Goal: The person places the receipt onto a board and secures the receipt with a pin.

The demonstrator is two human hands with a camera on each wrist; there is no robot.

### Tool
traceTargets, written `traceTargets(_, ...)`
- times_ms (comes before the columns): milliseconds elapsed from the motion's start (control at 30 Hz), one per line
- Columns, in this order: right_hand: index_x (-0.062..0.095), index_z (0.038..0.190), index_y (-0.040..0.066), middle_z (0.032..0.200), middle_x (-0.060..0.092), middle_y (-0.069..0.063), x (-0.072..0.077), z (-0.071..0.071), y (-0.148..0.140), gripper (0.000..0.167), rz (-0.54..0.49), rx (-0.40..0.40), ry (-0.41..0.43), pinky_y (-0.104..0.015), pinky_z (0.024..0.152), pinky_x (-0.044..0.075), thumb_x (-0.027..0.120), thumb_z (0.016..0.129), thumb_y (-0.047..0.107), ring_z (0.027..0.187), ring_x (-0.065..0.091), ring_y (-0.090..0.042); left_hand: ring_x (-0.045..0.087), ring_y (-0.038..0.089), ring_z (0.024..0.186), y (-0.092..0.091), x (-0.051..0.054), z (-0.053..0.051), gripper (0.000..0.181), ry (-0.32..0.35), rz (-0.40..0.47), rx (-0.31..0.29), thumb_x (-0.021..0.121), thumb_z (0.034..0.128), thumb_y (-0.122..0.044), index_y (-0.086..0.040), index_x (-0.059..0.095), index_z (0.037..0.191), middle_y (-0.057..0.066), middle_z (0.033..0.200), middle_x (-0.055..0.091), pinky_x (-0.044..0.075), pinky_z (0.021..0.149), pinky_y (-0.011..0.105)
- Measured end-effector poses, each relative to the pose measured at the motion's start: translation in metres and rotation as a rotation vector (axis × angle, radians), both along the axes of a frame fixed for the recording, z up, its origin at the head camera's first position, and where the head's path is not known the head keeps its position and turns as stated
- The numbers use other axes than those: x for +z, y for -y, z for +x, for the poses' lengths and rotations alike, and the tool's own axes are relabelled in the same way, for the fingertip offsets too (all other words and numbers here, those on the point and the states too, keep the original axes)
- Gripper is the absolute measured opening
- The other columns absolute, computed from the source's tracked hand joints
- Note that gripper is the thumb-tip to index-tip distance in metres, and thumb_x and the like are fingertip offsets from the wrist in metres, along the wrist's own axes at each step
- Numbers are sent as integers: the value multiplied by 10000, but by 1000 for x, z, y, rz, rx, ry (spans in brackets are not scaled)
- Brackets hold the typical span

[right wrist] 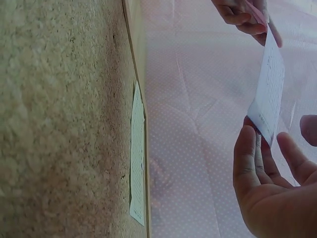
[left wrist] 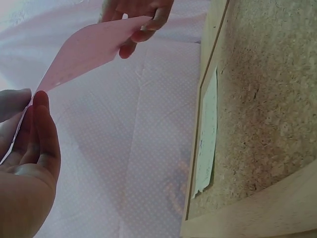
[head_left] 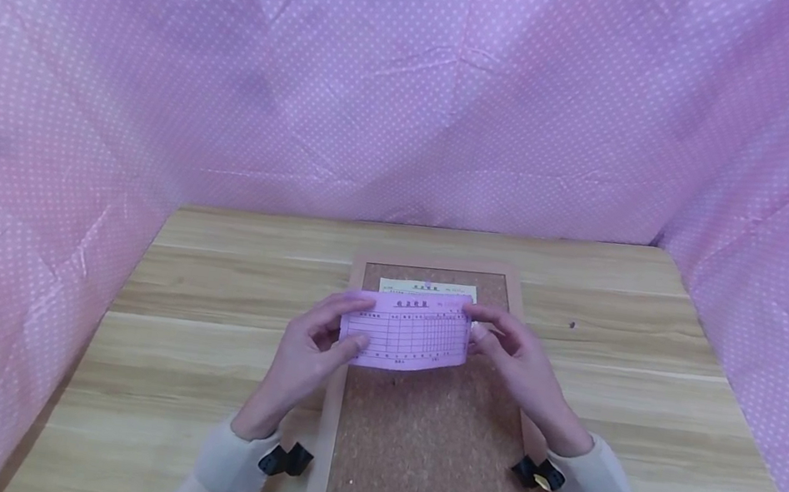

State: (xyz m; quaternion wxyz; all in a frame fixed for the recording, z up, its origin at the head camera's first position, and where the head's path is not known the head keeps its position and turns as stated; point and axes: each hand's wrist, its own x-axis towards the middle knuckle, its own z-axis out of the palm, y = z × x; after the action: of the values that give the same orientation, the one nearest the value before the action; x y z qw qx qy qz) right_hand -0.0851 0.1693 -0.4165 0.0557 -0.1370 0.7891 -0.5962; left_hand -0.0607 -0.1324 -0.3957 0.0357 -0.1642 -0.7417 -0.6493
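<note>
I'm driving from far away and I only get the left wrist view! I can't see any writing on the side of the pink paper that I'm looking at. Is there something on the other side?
Observer: Yes! In the head view, the other side of the pink paper has a printed grid on it.
Operator: Wow! And is there anything lying next to the corkboard that I can't see?
Observer: Yes, the head view shows a small dark thing on the wooden table, to the right of the board. It's too small to tell what it is.
</note>
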Motion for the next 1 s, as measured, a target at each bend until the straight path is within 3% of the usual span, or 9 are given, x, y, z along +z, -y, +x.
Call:
traceTargets(200,637,1376,98,1370,636,-97,-1,0,-1,352,15,-17,25,-445,920,593,619,1059,252,1118,674,-238,677,249,1051,0,-4,0,422,21,-18,11,716,925,25,-66,686,1335,76,1423,583,608,814,300)
traceTargets(433,692,1298,109,1254,692,-83,0,2,-4,291,44,-49,27,-269,856,568,669,1029,216,1072,669,-247,629,264,1156,2,-9,0,326,51,-31,41,684,984,-49,-35,698,1310,105,1414,598,567,892,255)
traceTargets(667,721,1252,169,1231,698,-23,-1,4,-8,247,71,-53,38,-253,813,547,675,1026,258,1027,635,-275,624,249,1185,5,-13,0,280,82,-32,18,617,1047,-136,-50,707,1298,70,1394,616,559,912,251)
traceTargets(1000,730,1224,166,1210,701,-27,-5,5,-12,237,129,-63,60,-252,806,540,681,1022,279,1020,629,-248,628,235,1188,6,-19,-3,297,118,-145,-9,640,1041,-188,-99,707,1317,48,1400,632,552,913,266)
